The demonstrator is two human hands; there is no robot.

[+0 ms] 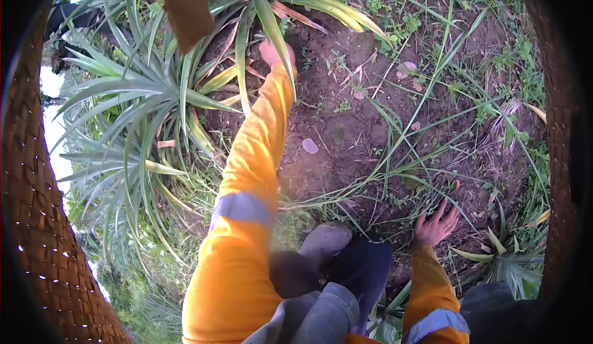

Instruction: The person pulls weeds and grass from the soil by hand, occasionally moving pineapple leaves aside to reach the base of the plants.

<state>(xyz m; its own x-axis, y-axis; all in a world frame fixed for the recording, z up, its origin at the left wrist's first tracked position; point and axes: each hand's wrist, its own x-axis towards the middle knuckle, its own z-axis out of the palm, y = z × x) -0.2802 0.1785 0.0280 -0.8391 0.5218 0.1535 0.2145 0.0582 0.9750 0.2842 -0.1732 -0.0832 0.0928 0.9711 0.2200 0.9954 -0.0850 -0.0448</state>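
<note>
At the top, my left hand [269, 52] reaches down to the soil beside the base of a large pineapple plant [262, 19]. Its fingers look curled inward, and a long green leaf crosses in front of it; what they hold, if anything, is hidden. Lower right, my right hand [436, 225] lies on the dark soil [346, 134] with its fingers spread and nothing in them. Long grass blades [407, 137] arch across the ground above and left of that hand. A small orange bit [458, 184] shows just past its fingertips.
More spiky pineapple plants [148, 90] line the left side. A small one [503, 257] grows right of my right hand. Pale flat pieces [310, 145] dot the soil. My shoe [326, 242] is at bottom centre. A woven brim [43, 220] frames the view.
</note>
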